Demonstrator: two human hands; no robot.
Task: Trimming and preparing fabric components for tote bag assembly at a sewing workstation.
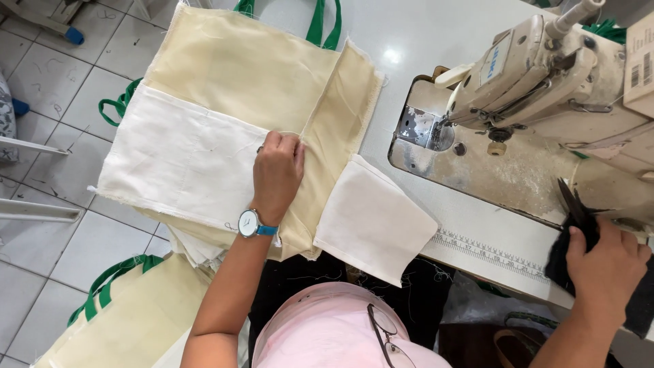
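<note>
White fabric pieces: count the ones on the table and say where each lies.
2. A large white piece lies on the cream bag, under the left hand. A smaller white piece hangs over the table edge nearer the sewing machine. More may be hidden in the stack.

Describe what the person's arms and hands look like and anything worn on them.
Both forearms are bare, with no sleeves in view. The left hand has a wristwatch with a round white face and a bright blue strap, and what looks like a ring on one finger. The right hand shows no watch, glove or jewellery.
</note>
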